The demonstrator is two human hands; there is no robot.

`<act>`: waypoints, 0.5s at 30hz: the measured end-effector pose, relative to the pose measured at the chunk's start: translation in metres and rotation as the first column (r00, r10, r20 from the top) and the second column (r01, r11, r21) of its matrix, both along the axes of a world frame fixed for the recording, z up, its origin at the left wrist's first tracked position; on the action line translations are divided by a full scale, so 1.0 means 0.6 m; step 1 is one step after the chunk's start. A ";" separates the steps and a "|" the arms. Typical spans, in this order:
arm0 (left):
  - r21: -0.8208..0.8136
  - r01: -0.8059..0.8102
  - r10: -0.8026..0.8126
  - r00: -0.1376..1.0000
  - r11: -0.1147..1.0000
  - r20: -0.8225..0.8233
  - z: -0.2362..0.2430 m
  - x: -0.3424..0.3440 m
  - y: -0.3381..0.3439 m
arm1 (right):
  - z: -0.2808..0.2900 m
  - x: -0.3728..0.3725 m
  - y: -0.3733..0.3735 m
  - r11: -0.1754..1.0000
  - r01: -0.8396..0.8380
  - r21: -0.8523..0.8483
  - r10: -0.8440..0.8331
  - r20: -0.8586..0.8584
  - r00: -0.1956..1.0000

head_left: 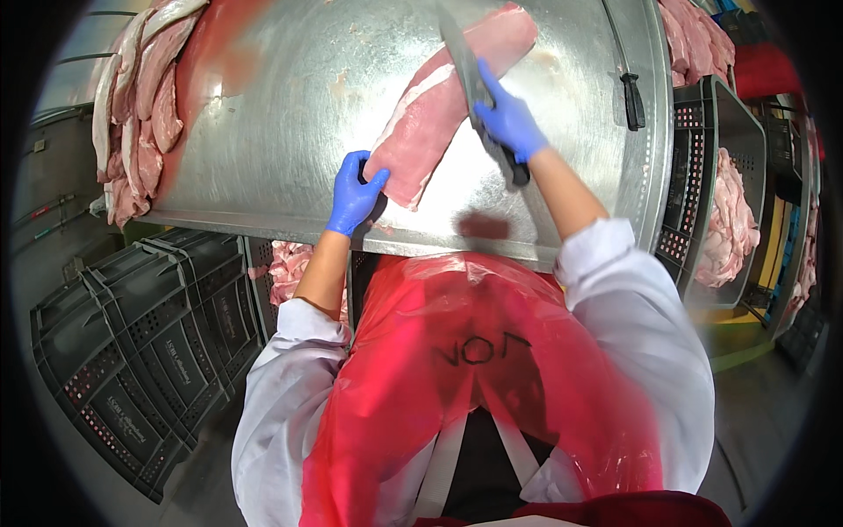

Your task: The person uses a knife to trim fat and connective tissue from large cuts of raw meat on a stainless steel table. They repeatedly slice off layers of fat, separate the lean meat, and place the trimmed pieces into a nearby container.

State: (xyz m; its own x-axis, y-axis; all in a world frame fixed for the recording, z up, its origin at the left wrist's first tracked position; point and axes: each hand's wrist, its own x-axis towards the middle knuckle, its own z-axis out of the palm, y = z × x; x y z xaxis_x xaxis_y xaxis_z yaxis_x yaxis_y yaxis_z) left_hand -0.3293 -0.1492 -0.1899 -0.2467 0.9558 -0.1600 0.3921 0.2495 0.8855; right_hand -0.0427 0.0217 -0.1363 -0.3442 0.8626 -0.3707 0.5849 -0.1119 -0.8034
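A long, pale pink pork loin [422, 136] lies slantwise on the metal table [281, 114], its far end to the right. My left hand [355, 195], in a blue glove, grips the loin's near left end, with the thumb by its edge. In my blue-gloved right hand [512, 121] is a knife [458, 51] with a black handle. Its long blade points away from me and lies over the far part of the loin. Whether the blade touches the meat I cannot tell. The index finger is stretched along the knife.
Several strips of meat [140, 105] are heaped at the table's left edge. A sharpening steel [632, 98] with a black handle lies at the right. Black crates [167, 325] stand below on the left; another crate [694, 167] on the right holds meat pieces [727, 224].
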 end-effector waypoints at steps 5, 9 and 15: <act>0.011 0.009 -0.009 1.000 1.000 -0.014 0.004 0.003 -0.001 | -0.023 0.020 0.018 0.993 -0.077 0.095 0.074 0.027 0.997; 0.023 -0.009 0.010 0.999 1.000 -0.053 0.001 0.002 -0.005 | -0.039 0.053 -0.066 0.923 -0.139 0.358 0.127 0.057 0.990; 0.025 0.026 -0.023 0.996 0.999 -0.084 -0.005 -0.003 -0.002 | 0.014 -0.001 0.019 0.991 -0.129 -0.032 0.132 0.110 0.985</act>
